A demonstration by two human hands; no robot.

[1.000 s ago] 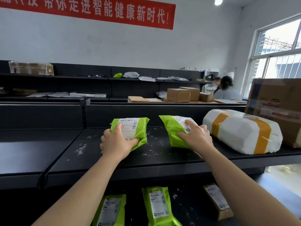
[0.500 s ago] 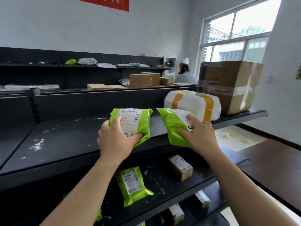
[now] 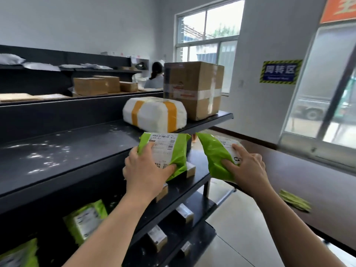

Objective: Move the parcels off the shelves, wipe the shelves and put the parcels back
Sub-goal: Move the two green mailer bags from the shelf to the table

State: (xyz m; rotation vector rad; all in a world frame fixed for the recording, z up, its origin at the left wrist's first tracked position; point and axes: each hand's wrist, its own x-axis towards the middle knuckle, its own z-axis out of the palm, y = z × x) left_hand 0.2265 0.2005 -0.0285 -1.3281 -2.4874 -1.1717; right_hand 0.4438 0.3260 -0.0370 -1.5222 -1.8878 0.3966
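While both parcels lay flat on the top shelf (image 3: 67, 151) a second ago, they are now off it and in the air; the left hand (image 3: 144, 170) grips the left green parcel (image 3: 177, 151), thumb curled over its white label and fingers wrapped behind, and holds it upright in front of the shelf's front lip; the right hand (image 3: 248, 168) grips the right green parcel (image 3: 213, 157), fingers spread and bent across its face, and holds it tilted past the shelf's right end, between the shelving and the dark counter (image 3: 317, 170); the two parcels sit close together but apart, as they did half a second ago when they were at the shelf's edge; the bare top shelf shows pale dusty specks where they lay; the white parcel with yellow tape (image 3: 154, 114) and the large cardboard box (image 3: 194, 87) stay on the shelf's far right end, touching each other; on the lower shelves lie another green parcel (image 3: 86, 220) and small brown boxes (image 3: 157, 237); the view has swung right, so the red banner is gone and a blue sign (image 3: 280, 71) has come in; a blurred green bundle (image 3: 294, 201) lies on the counter; a person (image 3: 156, 76) sits beyond the shelving.
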